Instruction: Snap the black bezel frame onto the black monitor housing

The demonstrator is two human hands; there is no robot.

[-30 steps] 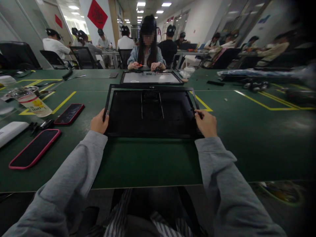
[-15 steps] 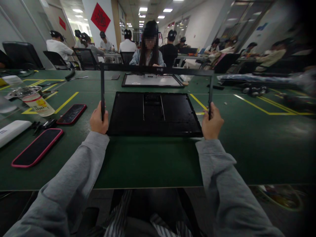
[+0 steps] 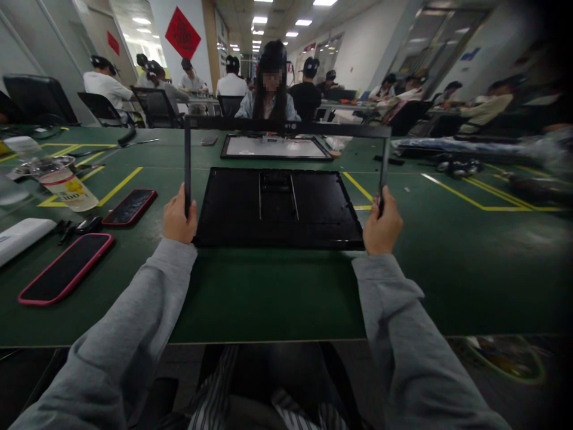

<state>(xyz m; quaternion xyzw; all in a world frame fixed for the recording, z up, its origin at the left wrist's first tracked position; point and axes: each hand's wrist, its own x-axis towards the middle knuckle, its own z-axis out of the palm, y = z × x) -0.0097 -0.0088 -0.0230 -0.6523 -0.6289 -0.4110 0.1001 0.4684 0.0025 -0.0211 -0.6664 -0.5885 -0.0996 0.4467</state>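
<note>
A thin black monitor bezel frame [image 3: 250, 123] is held up between my hands, above the green table. My left hand [image 3: 179, 218] is closed around its left side bar, and my right hand [image 3: 382, 226] grips the right one. The bezel's long bar, with a small light logo, runs across the top. Below and behind it a black monitor back cover [image 3: 233, 203] lies flat on the table, its inside facing up with a bracket recess in the middle. Farther back rests a display panel [image 3: 290, 147] with a pale grey surface.
Two phones [image 3: 67, 269] in pink and red cases lie at the left, near a white box-like device [image 3: 27, 239] and a tilted drink cup [image 3: 67, 186]. Plastic-wrapped items [image 3: 456, 146] lie at the right. Across the table a person [image 3: 268, 101] sits facing me.
The bezel stays raised in both hands. My right hand has shifted very slightly left and down; otherwise the scene looks almost the same.
</note>
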